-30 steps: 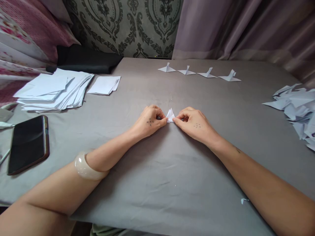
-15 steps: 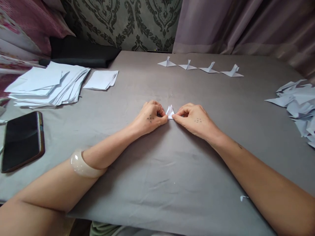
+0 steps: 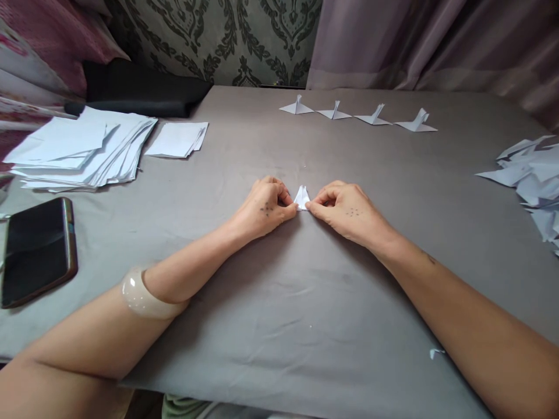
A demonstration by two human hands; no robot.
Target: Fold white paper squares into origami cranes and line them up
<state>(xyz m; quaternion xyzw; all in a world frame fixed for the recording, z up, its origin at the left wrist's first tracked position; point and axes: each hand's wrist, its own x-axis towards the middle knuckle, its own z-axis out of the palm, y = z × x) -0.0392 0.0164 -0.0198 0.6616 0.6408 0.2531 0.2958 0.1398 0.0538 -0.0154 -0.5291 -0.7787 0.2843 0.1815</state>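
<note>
A small folded white paper [image 3: 302,198] stands pointed end up near the middle of the table, pinched at its lower corners from both sides. My left hand [image 3: 267,205] grips its left edge between thumb and fingers. On the opposite edge, my right hand [image 3: 343,208] holds it in a similar pinch. The fingertips hide the paper's outer corners. Farther back, several folded paper shapes [image 3: 334,110] stand in a row, each with flat wings and an upright middle.
A thick stack of white sheets [image 3: 82,151] and a smaller pile of paper squares [image 3: 177,139] lie at left, behind a phone [image 3: 39,253]. More folded paper [image 3: 537,180] is heaped at the right edge. A paper scrap [image 3: 437,353] lies by my right forearm.
Both hands keep their pinch on the folded paper in nearly the same spot. The view has shifted slightly; the paper's top looks a little closer together.
</note>
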